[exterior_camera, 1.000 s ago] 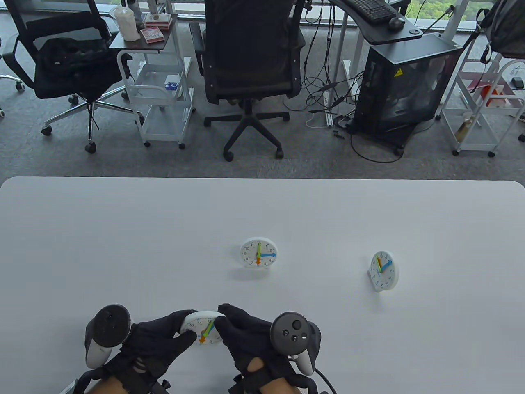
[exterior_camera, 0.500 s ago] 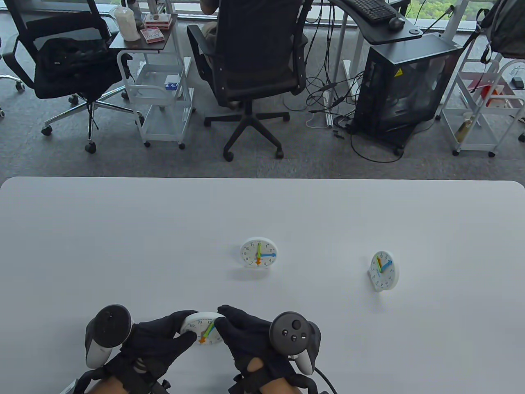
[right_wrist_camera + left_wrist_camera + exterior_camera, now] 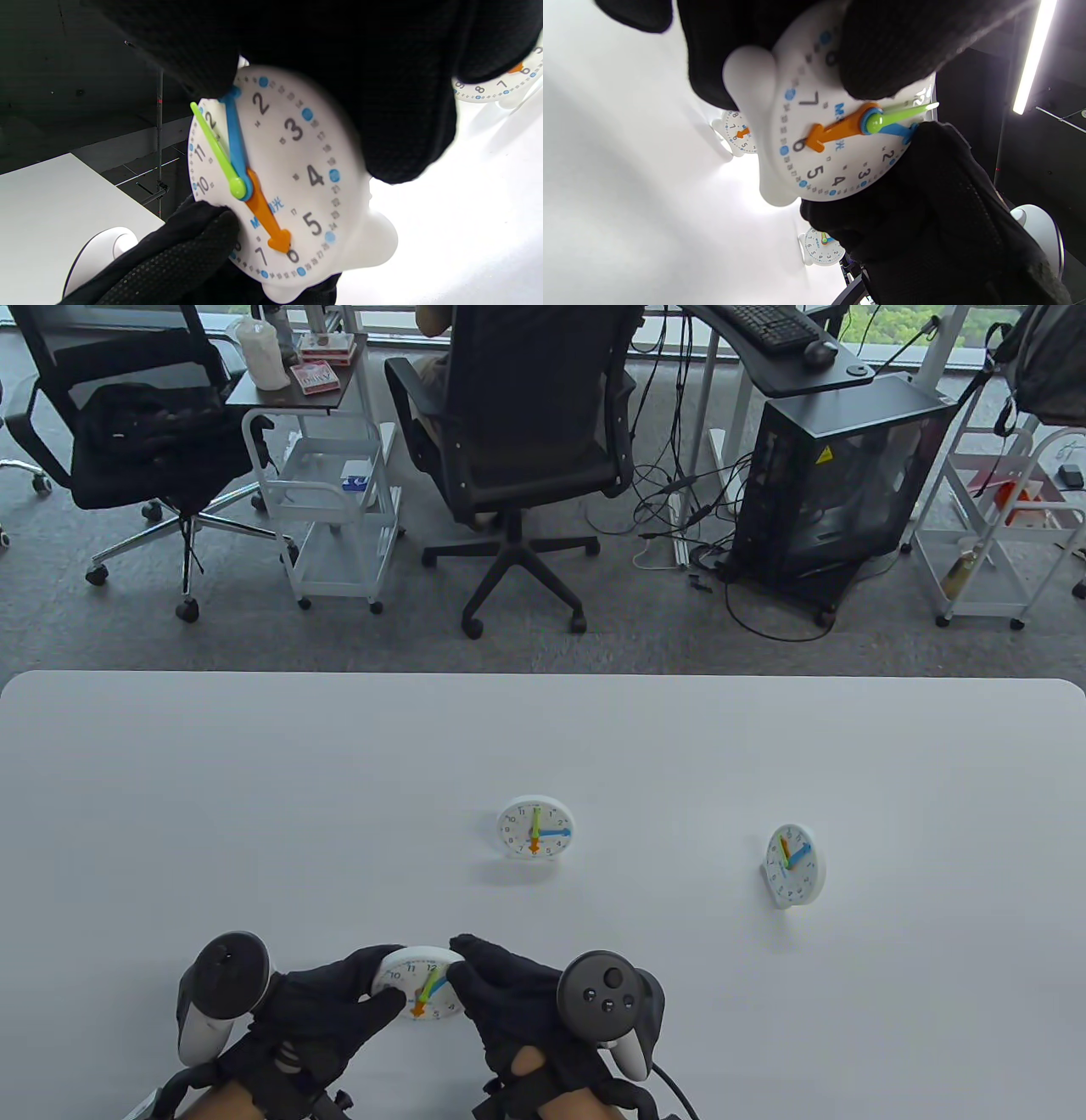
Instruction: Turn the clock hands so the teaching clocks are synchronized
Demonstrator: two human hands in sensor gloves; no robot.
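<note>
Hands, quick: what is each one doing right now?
Left hand: grips the near clock by its left side.
Right hand: holds the same clock's right side, a fingertip on the blue clock hand.

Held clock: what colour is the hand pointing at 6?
Orange, on the held clock; clearest in the right wrist view.

Office chair [image 3: 522, 432], PC tower [image 3: 836, 475]
</note>
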